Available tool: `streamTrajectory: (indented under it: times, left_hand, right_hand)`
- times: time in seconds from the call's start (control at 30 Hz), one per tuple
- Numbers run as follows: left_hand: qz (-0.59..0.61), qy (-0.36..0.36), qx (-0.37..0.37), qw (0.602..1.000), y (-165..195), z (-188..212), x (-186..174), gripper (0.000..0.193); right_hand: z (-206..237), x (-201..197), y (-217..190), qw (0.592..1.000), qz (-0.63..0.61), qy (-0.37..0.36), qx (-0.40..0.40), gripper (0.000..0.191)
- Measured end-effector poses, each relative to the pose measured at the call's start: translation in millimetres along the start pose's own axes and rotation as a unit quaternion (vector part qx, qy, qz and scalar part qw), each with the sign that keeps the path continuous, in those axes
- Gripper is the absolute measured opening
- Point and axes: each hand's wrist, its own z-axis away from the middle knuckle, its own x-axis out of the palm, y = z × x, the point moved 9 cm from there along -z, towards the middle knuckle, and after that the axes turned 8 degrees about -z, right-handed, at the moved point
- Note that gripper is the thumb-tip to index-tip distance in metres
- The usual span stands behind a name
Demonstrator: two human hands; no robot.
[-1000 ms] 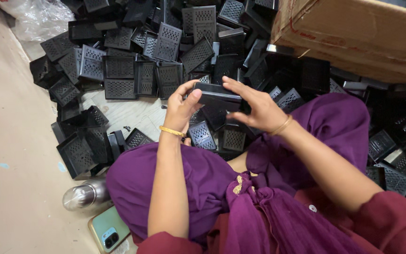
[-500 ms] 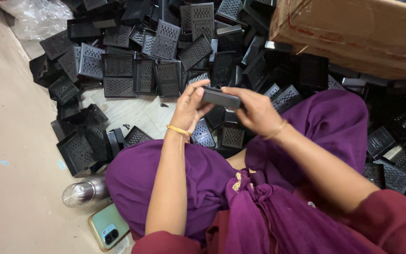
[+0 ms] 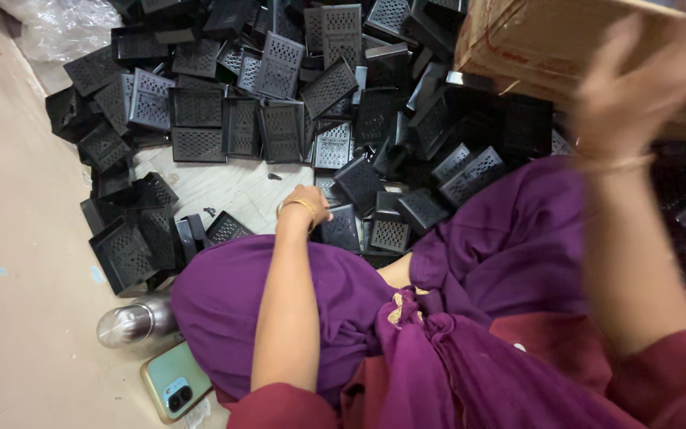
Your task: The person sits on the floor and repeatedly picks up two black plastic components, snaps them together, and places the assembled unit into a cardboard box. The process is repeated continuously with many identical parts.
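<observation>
Dozens of black perforated plastic parts (image 3: 279,131) lie heaped across the floor in front of me, some flat with their grilles up, others tipped on edge. They spread over a pale sheet (image 3: 232,191) whose bare patch shows between the heap and my knees. To my left the beige floor (image 3: 17,318) runs smooth, with crumpled clear plastic wrap (image 3: 61,28) at the far corner. A steel bottle (image 3: 130,322) lies on its side just beside my left knee, and a phone (image 3: 172,387) rests face down near it. A brown cardboard box (image 3: 565,40) stands over the heap at my upper right. My purple clothing (image 3: 486,262) fills the lower middle of the view.

My left hand (image 3: 305,208) reaches down over my knee into the near edge of the heap, its fingers curled downward and touching one black part (image 3: 341,230) lying flat there; I cannot tell whether they have closed on it, since the hand hides them. My right hand (image 3: 637,95) is raised in front of the cardboard box, blurred, its fingers (image 3: 609,71) spread loosely apart and holding nothing that I can see.
</observation>
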Motion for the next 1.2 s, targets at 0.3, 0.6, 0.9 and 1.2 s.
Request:
streamTrajectory:
  times: [0.3,0.6,0.9,1.2]
  left_hand:
    - [0.465,0.213,0.188,0.839,-27.0,61.1,-93.5,0.03]
    - [0.874,0.168,0.205,0.408,-65.8,69.4,-107.7,0.055]
    - [0.841,0.145,0.269,0.446,-45.0,63.0,-106.6,0.061]
    - [0.77,0.069,0.346,0.532,40.6,68.6,-94.2,0.064]
  right_hand:
    - [183.3,156.2,-176.3,0.839,-0.364,-0.397,0.08,0.02]
    - [243.7,229.3,-260.8,0.833,-0.341,-0.43,-0.071,0.039]
    - [234.8,247.1,-236.0,0.826,-0.261,-0.494,0.066,0.023]
    - [153.1,215.5,-117.3,0.735,-0.538,-0.282,0.302,0.027]
